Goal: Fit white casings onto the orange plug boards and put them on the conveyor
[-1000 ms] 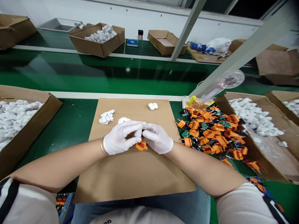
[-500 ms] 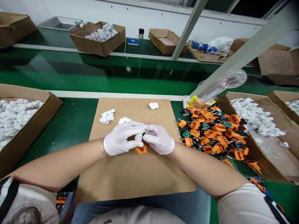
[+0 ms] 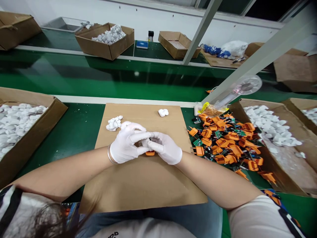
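Note:
My left hand [image 3: 127,144] and my right hand [image 3: 165,148], both in white gloves, meet over a cardboard sheet [image 3: 141,185]. Their fingers close around an orange plug housing [image 3: 150,153], which is mostly hidden, with only its lower edge showing. A small white piece [image 3: 145,142] shows between my fingers. Beyond my left hand lie white lumps [image 3: 114,123], and a smaller white lump [image 3: 162,112] lies near the sheet's far edge. To the right of my right hand spreads a heap of orange plugs and green circuit boards [image 3: 223,140].
Cardboard boxes of white lumps stand at the left [image 3: 37,114] and right [image 3: 267,114] on the green bench [image 3: 76,132]. A green conveyor belt [image 3: 99,79] runs behind it. A white pole and a small fan [image 3: 247,86] stand at the right. More boxes line the far bench.
Less of the orange housing shows below my fingers now, and it sits more hidden between my hands. Both hands have shifted slightly, with my fingers closer around it.

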{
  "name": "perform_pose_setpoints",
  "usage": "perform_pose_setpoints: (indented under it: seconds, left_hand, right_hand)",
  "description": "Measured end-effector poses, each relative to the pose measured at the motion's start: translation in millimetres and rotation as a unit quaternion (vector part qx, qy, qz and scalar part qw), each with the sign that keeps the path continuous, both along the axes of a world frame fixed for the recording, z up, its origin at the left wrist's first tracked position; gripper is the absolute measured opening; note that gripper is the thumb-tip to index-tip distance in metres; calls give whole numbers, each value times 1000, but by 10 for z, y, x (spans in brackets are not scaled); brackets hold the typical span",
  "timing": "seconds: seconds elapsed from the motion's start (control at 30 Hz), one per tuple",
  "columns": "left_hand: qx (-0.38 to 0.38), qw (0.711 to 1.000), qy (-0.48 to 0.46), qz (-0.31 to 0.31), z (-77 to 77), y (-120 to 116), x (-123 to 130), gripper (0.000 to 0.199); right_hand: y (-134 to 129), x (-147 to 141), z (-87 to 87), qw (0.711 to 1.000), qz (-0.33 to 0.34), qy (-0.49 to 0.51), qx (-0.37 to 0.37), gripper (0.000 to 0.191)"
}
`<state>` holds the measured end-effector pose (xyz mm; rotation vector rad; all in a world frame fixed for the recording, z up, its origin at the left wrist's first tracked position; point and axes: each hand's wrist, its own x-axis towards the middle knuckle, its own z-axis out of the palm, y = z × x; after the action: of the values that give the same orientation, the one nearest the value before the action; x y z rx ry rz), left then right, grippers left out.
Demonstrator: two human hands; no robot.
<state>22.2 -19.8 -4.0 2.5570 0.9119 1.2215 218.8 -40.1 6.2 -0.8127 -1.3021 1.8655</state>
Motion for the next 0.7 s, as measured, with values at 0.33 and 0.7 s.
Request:
perform_pose_setpoints:
  seconds: [0.33,0.7]
  left_hand:
    - [-88,993,7,-83,48,99,-18,35]
    - [-126,989,-15,-80,23,87,-1,31]
  right_hand:
    - [23,78,35,998,44,-32,-9,36]
    - [32,92,37,994,69,-72,47,42]
